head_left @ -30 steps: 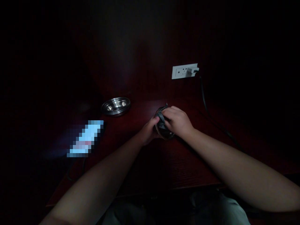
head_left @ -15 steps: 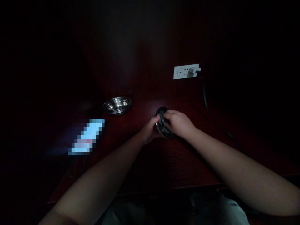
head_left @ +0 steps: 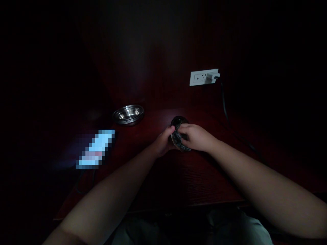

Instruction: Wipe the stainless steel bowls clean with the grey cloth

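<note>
My left hand [head_left: 164, 140] grips the side of a small round bowl [head_left: 176, 119], thumb over its rim. The bowl is tilted, its inside looks dark, and a thin bright rim shows at the left. In the fingers of my right hand [head_left: 195, 136] is a dark grey, woven-looking cloth [head_left: 181, 140], pressed against the inside of the bowl. A fold of the cloth hangs over the lower edge. Hidden from view are the bowl's underside and most of my left fingers.
Shiny metal bowls [head_left: 129, 115] stand nested at the back left of the dark red table [head_left: 163, 183]. A lit, pixelated phone [head_left: 96, 149] is at the left, with a thin cord below it. A white socket [head_left: 204, 77] with a plug is on the wall; a black cable [head_left: 225, 109] runs down rightward.
My right hand has shifted slightly down, and the cloth with it, uncovering more of the bowl's upper inside. My left hand keeps its hold on the bowl.
</note>
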The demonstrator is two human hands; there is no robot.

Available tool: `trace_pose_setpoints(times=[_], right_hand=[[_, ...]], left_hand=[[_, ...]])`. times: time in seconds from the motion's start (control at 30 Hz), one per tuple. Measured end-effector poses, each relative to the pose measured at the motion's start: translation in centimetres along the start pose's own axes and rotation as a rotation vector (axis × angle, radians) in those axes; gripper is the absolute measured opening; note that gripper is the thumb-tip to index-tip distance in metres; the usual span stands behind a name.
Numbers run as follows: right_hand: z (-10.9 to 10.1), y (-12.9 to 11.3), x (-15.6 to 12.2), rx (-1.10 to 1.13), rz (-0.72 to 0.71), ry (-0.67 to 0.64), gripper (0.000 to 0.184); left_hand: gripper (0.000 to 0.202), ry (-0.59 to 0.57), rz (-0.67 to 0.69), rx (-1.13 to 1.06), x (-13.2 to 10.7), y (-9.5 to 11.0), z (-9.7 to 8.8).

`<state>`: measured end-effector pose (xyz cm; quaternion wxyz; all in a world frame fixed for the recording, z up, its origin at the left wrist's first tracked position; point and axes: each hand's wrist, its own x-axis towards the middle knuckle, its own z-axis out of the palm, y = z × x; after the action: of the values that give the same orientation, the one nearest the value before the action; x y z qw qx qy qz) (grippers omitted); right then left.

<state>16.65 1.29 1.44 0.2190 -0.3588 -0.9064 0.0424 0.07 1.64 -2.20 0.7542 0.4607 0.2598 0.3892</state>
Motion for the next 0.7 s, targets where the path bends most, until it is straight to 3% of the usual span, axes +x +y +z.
trace_pose_setpoints(times=[0.27, 0.7], right_hand=[[0.73, -0.23, 0.06, 0.188, -0.146, 0.125, 0.013], [0.84, -0.32, 0.18, 0.244, -0.11, 0.2, 0.014]], left_hand=[[0.062, 0.01, -0.001, 0.008, -0.11, 0.05, 0.04], [0.063, 0.015, -0.019, 0.012, -0.18, 0.09, 0.14]])
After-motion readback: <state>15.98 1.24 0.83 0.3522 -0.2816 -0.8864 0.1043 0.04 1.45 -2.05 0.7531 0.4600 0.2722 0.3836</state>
